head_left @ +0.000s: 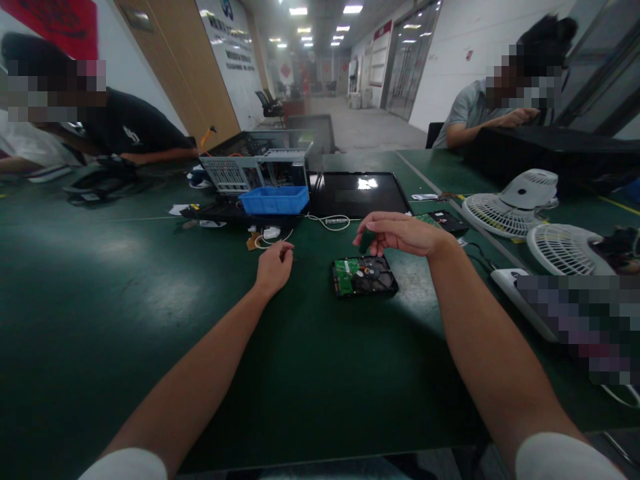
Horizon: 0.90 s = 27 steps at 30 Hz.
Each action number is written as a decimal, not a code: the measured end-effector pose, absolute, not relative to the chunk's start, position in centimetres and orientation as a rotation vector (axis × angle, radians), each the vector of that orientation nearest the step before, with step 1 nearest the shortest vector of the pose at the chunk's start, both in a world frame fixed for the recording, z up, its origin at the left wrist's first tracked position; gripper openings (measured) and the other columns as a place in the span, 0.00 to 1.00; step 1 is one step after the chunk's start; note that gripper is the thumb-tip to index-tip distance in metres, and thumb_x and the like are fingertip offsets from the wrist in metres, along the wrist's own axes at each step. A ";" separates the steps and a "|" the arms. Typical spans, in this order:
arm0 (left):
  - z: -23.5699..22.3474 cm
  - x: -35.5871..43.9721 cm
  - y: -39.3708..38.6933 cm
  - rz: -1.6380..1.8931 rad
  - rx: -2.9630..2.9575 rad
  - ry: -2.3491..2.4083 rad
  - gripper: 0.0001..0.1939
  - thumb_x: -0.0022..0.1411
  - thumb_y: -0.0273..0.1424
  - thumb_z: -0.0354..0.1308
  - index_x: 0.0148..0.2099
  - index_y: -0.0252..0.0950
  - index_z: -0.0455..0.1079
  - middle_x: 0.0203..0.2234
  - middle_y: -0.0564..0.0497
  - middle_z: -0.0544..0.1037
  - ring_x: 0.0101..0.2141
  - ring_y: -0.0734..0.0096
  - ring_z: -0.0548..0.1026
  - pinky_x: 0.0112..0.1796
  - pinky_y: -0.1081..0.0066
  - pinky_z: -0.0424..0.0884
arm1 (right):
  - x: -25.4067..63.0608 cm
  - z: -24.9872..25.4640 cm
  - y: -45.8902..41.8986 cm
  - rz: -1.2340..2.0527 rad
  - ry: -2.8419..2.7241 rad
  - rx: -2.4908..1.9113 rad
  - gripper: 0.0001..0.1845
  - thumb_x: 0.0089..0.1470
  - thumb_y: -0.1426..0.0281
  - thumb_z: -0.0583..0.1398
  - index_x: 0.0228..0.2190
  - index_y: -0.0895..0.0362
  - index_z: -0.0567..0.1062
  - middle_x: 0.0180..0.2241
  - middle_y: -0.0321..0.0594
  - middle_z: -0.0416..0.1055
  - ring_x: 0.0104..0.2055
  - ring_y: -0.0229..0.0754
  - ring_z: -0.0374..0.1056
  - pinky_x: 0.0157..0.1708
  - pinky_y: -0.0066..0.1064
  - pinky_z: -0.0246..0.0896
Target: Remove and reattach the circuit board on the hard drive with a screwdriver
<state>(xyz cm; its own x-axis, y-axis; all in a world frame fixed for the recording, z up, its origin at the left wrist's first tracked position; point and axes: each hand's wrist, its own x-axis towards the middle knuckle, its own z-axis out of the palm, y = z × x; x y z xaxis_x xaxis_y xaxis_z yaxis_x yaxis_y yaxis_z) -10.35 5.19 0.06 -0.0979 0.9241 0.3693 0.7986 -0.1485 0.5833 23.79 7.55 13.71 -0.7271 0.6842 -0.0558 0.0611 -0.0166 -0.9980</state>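
My right hand (400, 232) is gripping a green handle (367, 241) above the drive (366, 277) lying on the counter (320, 380); I cannot tell if my curled left hand (275, 268) is holding anything. I'm judging the drive dense, stiff, its board (345, 277) fragile, side edges safest to hold.

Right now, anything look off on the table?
Possibly the nearer white fan: dark parts seem exposed on it, unlike the farther fan. Also, an orange cable sticks up by the open case. The drive, by the right hand, shows nothing odd.
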 end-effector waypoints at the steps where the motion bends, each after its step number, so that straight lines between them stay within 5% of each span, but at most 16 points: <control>1: 0.1 -10.3 5.2 1.085 1.985 1.925 0.10 0.69 0.29 0.55 0.49 0.38 0.75 0.42 0.47 0.82 0.42 0.60 0.80 0.46 0.62 0.76 | 23.8 13.7 7.6 1.806 -1.810 -0.768 0.14 0.62 0.60 0.65 0.44 0.56 0.77 0.45 0.46 0.79 0.32 0.37 0.73 0.35 0.33 0.73; 20: 0.1 -10.3 5.2 1.079 2.005 1.938 0.10 0.68 0.29 0.56 0.49 0.38 0.75 0.41 0.47 0.82 0.40 0.60 0.80 0.46 0.63 0.75 | 24.1 13.4 7.8 1.766 -1.874 -0.780 0.19 0.64 0.55 0.63 0.50 0.54 0.76 0.47 0.44 0.78 0.34 0.38 0.73 0.33 0.30 0.70; 27: 0.4 -10.3 5.0 1.068 2.016 1.915 0.10 0.69 0.29 0.56 0.49 0.38 0.75 0.42 0.47 0.82 0.41 0.60 0.80 0.45 0.62 0.76 | 24.4 13.7 8.0 1.594 -1.968 -0.843 0.16 0.61 0.56 0.65 0.42 0.55 0.81 0.43 0.42 0.78 0.36 0.37 0.71 0.34 0.30 0.65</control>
<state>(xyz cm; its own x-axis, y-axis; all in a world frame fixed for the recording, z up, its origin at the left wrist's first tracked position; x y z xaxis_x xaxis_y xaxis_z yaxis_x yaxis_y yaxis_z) -10.32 4.97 0.38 -0.0765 0.9229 0.3774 0.8063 -0.1654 0.5679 24.42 8.03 13.66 -0.7019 0.7120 -0.0208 0.1680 0.1371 -0.9762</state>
